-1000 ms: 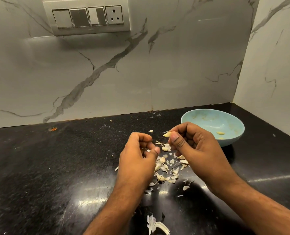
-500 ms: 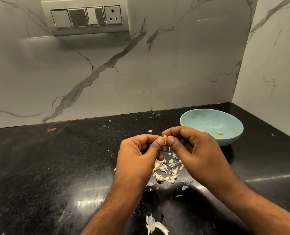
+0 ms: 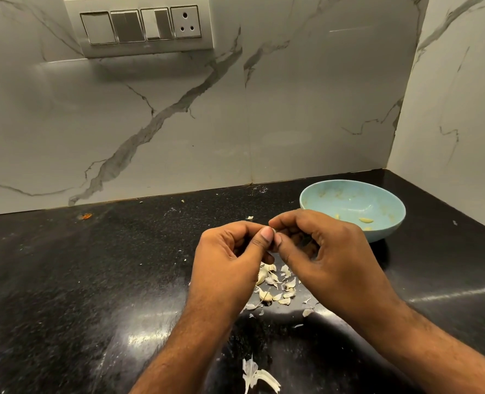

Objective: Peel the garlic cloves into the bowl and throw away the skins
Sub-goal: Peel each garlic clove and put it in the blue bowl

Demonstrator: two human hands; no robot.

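— What were the hands doing at that moment?

— The left hand (image 3: 230, 260) and the right hand (image 3: 321, 251) met above the black counter (image 3: 93, 280), thumbs and forefingers pressed tip to tip. Both had their fingers curled in, pinching one small garlic clove (image 3: 274, 232) between them. Only a pale sliver of it showed between the two thumbs; the rest was hidden by the fingers.

— Could you tell whether that clove was already bare?

— No, too little of it was visible.

— And underneath the hands?

— A scatter of skins (image 3: 275, 285) lay on the counter directly below them, pale papery flakes mixed with what might have been whole cloves; I could not tell them apart. A larger torn piece of skin (image 3: 257, 375) lay nearer the person, between the two forearms, well apart from the main scatter.

— Where was the bowl?

— The light blue bowl (image 3: 321, 194) sat on the counter just behind the right hand, toward the corner where the two walls met. The hand covered part of its near rim. Inside it lay a few peeled cloves (image 3: 365, 220), yellowish, near the front of the basin.

— Anything further out?

— A marble wall (image 3: 292, 109) with grey veins rose behind the counter, carrying a switch panel (image 3: 140, 27) with a socket at its right end. A small orange speck (image 3: 86, 216) lay on the counter far to the left, by the wall.
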